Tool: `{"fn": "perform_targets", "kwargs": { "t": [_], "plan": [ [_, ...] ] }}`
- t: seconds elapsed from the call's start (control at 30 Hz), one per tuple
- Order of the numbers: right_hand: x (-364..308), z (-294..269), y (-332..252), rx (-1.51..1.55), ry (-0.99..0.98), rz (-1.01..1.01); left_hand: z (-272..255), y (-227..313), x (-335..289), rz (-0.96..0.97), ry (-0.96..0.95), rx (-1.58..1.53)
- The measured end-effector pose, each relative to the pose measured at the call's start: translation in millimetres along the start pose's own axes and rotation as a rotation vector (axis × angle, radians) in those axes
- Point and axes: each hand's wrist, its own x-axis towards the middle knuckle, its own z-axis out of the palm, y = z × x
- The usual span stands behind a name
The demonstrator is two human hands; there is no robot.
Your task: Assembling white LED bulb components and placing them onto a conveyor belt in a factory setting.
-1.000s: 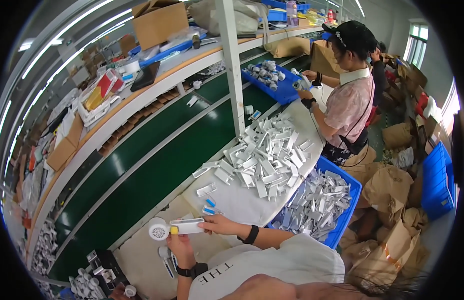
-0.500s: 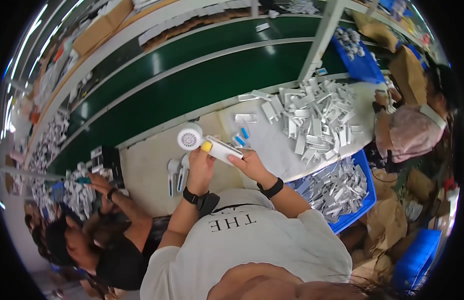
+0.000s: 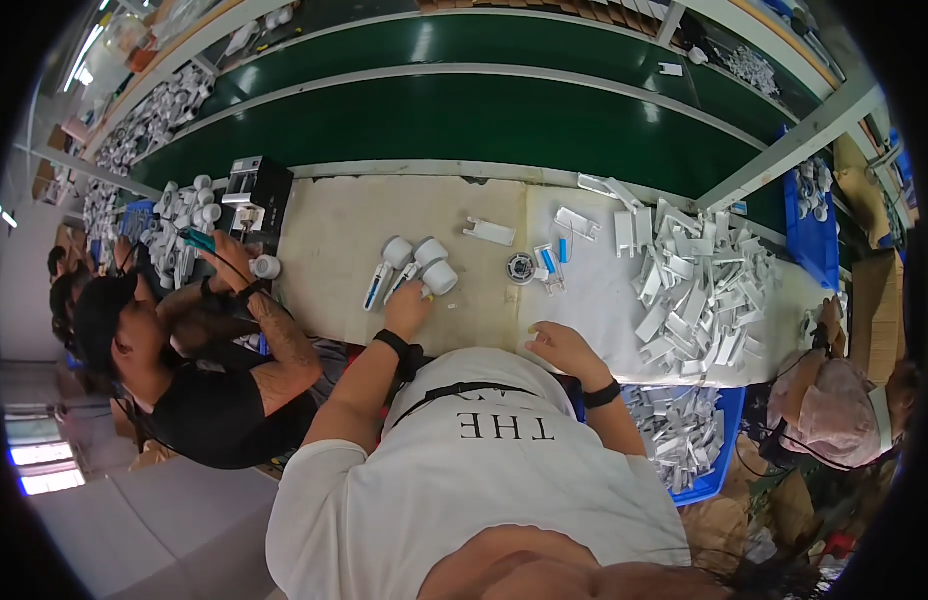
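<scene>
My left hand (image 3: 409, 310) is closed on the handle of a white handheld device with a round head (image 3: 440, 278), at the near side of a small group on the table. Beside it lie two more such devices, one with a dark and blue strip on its handle (image 3: 376, 284) and one just right of it (image 3: 396, 286). The held handle is mostly hidden by my fingers. My right hand (image 3: 567, 350) rests at the table's near edge, thumb apart from the fingers, holding nothing visible. Ahead of it lie a round grille part (image 3: 521, 268), a blue piece (image 3: 547, 262) and a white casing (image 3: 490, 232).
A large heap of white casings (image 3: 699, 290) covers the table's right side, with a blue bin (image 3: 726, 440) of more below. A black machine (image 3: 259, 195) stands at the left. Co-workers sit left (image 3: 224, 390) and right (image 3: 834, 410). A shelf post (image 3: 799, 145) rises at the back right.
My hands have parted. The white casing is out of my right hand, which is now low and bare. My left hand has lowered the device to the table beside the other two. The view has turned left.
</scene>
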Motion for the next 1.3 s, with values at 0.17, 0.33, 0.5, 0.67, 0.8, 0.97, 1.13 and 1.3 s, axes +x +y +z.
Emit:
{"fn": "perform_targets", "kwargs": {
  "t": [0.17,0.33,0.5,0.67,0.8,0.97,1.13,1.3],
  "plan": [
    [2,-2,3,-0.029,0.012,-0.053,-6,-7,4,-0.03,0.074,0.119],
    [-7,-2,10,-0.024,-0.014,0.031,-5,-16,7,0.106,0.333,0.19],
    [-17,4,16,-0.046,0.015,0.056,-8,-24,16,-0.03,0.167,0.105],
    [-24,11,29,-0.02,0.031,0.086,-1,-43,22,-0.039,0.182,0.099],
    [-33,14,30,-0.017,0.049,0.136,-4,-59,39,-0.118,0.173,0.157],
    [-53,22,46,0.055,0.13,0.247,-32,-88,67,-0.236,0.235,0.194],
    [-35,28,79,0.019,0.19,0.211,-55,-88,80,-0.607,0.197,0.418],
    [52,20,54,-0.255,0.702,0.032,-28,-65,58,0.023,0.434,0.354]
  ]
}}
